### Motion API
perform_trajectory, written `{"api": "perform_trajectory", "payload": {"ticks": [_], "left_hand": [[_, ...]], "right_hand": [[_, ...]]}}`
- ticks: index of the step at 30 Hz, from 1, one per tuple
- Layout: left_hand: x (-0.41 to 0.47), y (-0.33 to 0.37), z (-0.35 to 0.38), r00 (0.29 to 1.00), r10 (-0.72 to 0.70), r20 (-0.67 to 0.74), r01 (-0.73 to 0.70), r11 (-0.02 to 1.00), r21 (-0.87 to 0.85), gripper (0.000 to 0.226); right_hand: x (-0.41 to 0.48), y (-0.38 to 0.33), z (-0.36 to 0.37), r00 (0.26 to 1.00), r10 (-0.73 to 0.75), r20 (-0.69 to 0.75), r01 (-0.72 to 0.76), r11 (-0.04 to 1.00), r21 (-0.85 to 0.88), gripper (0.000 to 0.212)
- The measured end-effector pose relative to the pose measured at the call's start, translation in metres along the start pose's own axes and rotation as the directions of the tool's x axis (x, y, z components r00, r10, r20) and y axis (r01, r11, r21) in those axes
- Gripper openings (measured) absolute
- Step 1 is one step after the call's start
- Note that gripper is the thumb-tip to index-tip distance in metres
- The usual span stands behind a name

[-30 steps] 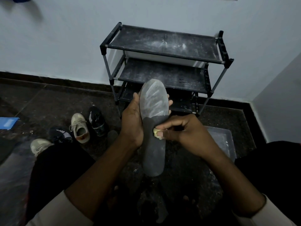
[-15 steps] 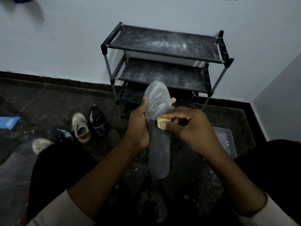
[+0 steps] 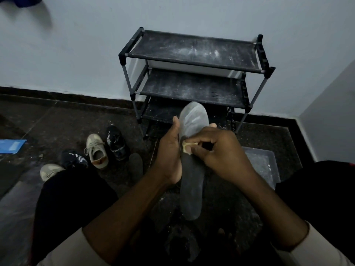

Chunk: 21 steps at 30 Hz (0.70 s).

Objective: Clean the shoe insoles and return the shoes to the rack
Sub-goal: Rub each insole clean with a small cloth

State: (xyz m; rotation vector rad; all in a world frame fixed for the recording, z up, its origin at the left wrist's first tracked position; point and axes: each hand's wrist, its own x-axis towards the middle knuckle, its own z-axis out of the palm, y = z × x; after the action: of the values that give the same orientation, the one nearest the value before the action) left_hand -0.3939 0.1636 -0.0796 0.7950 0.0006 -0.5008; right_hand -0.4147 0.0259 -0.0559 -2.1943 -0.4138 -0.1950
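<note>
A: Back?
B: Rack (image 3: 192, 54), against the wall (image 3: 192, 16), shelves stacked one over another.
A: Floor, left?
B: Cluster of shoes (image 3: 97, 150), left of the rack's foot; loose insole (image 3: 136, 166) just right of them; flat sheet (image 3: 11, 146) at the far left edge.
A: Floor, right?
B: Tub (image 3: 263, 166), near the rack's right legs.
A: Centre?
B: Held insole (image 3: 192, 179), upright before the rack, gripped by left hand (image 3: 169, 156); right hand (image 3: 217, 152) pinches pad (image 3: 185, 148) against it.

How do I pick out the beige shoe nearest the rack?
Find the black rack against the wall; shoes lie on the floor left of it. The beige shoe sits between two black shoes, laces showing, while the other pale shoe is half hidden behind the knee.
</note>
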Motion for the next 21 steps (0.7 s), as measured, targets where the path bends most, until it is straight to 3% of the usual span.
{"api": "perform_trajectory", "payload": {"ticks": [3,8,12,17,21], "left_hand": [[0.0,-0.0037,0.0022,0.998,0.025,-0.051,-0.022,0.998,0.05,0.073],[-0.0028,0.0013,0.0001,1.0,-0.003,-0.016,0.003,1.0,0.021,0.08],[-0.0032,-0.0019,0.0014,0.999,0.011,-0.048,-0.008,0.998,0.061,0.078],[-0.0077,0.0044,0.0014,0.997,0.045,-0.07,-0.042,0.998,0.04,0.075],[-0.0071,-0.0014,0.0021,0.995,0.03,-0.093,-0.021,0.995,0.099,0.076]], "right_hand": [[0.0037,-0.0013,0.003,0.991,-0.008,-0.135,0.01,1.0,0.013,0.017],[-0.0019,-0.0056,0.0048,0.999,-0.042,0.008,0.041,0.995,0.086,0.019],[0.0036,-0.0032,0.0013,0.996,-0.005,-0.085,0.011,0.997,0.074,0.016],[-0.0055,-0.0059,0.0014,0.988,-0.019,0.153,0.004,0.996,0.094,0.016],[0.0007,-0.001,-0.0008,1.0,0.023,-0.016,-0.021,0.99,0.139,0.015]]}}
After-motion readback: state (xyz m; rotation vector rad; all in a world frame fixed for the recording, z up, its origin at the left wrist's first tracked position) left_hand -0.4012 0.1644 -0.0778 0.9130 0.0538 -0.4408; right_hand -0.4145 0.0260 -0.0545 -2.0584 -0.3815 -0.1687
